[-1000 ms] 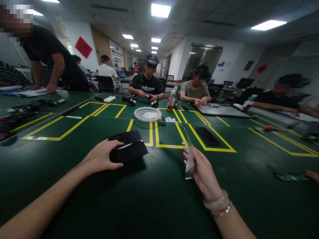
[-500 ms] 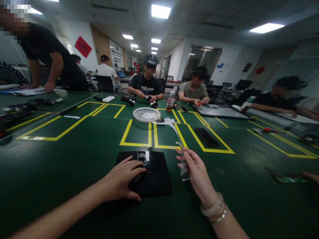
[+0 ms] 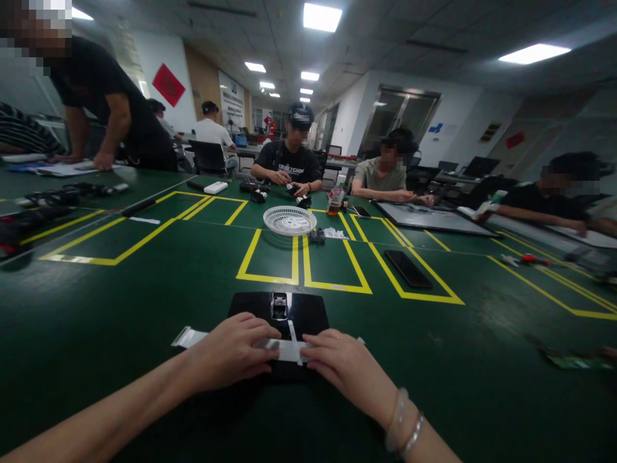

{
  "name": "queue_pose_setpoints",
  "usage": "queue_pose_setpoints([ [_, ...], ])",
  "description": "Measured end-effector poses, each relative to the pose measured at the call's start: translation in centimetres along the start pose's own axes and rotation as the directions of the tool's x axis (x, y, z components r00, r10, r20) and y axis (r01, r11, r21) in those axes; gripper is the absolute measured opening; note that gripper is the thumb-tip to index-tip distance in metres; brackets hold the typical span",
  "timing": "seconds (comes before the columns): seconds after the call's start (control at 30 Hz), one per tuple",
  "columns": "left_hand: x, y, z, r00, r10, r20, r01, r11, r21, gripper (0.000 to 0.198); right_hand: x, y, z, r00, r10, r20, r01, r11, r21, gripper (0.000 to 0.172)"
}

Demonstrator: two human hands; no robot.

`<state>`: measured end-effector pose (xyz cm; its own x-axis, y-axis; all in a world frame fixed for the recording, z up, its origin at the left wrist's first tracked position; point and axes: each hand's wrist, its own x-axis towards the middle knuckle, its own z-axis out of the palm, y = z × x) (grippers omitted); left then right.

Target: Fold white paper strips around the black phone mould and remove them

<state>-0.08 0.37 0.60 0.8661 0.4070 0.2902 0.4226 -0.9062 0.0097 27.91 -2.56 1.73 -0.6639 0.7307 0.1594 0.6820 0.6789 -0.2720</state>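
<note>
A black flat case (image 3: 308, 312) with a small camera cut-out lies on the green table (image 3: 144, 302) right before me. A clear plastic strip (image 3: 190, 337) stretches across its near half. My left hand (image 3: 231, 352) lies on the strip's left part, fingers curled and pressing down. My right hand (image 3: 344, 363) presses the strip's right part, fingers together; a bracelet sits on that wrist. The strip's left end sticks out past my left hand.
Yellow tape boxes mark the table. A white round basket (image 3: 290, 220) stands in the middle, a black phone (image 3: 407, 268) to the right. Several people sit at the far side and right; one person leans on the table at far left. Tools lie along the left edge.
My right hand brought the clear strip down from upright and laid it flat across the black case. My left hand shifted onto the strip. Both hands now press it.
</note>
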Motion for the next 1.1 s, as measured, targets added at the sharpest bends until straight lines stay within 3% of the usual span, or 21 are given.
queue_pose_setpoints([
  [0.3,0.0,0.4,0.5,0.999,-0.01,0.044,0.009,1.0,0.025,0.029,-0.5,-2.8,0.0,0.999,0.046,-0.025,-0.05,0.964,-0.26,0.029],
  [0.57,0.3,0.7,0.1,0.999,-0.017,0.039,0.017,1.0,0.003,0.025,-0.5,-3.3,-0.2,0.997,0.054,-0.052,-0.065,0.965,-0.253,0.032],
  [0.63,0.3,0.7,0.1,0.997,-0.072,0.016,0.073,0.996,-0.05,0.037,-0.4,-3.0,-0.4,0.998,0.049,-0.046,-0.058,0.971,-0.233,0.03],
  [0.7,0.3,0.5,0.1,0.989,-0.145,0.017,0.146,0.986,-0.082,0.068,-0.3,-2.6,-0.7,0.998,0.043,-0.048,-0.052,0.978,-0.2,0.028],
  [0.8,0.4,0.2,0.1,0.974,-0.208,0.095,0.216,0.973,-0.087,0.101,-0.3,-1.9,-0.9,0.995,0.048,-0.091,-0.062,0.986,-0.157,0.035],
  [0.9,0.6,0.1,0.1,0.961,-0.236,0.142,0.252,0.962,-0.109,0.099,-0.3,-1.3,-1.1,0.986,0.069,-0.151,-0.093,0.984,-0.152,0.037],
  [1.1,0.6,-0.2,-0.6,0.965,-0.242,0.104,0.258,0.951,-0.173,0.088,-0.5,-0.9,-1.5,0.958,0.077,-0.275,-0.12,0.983,-0.142,0.023],
])
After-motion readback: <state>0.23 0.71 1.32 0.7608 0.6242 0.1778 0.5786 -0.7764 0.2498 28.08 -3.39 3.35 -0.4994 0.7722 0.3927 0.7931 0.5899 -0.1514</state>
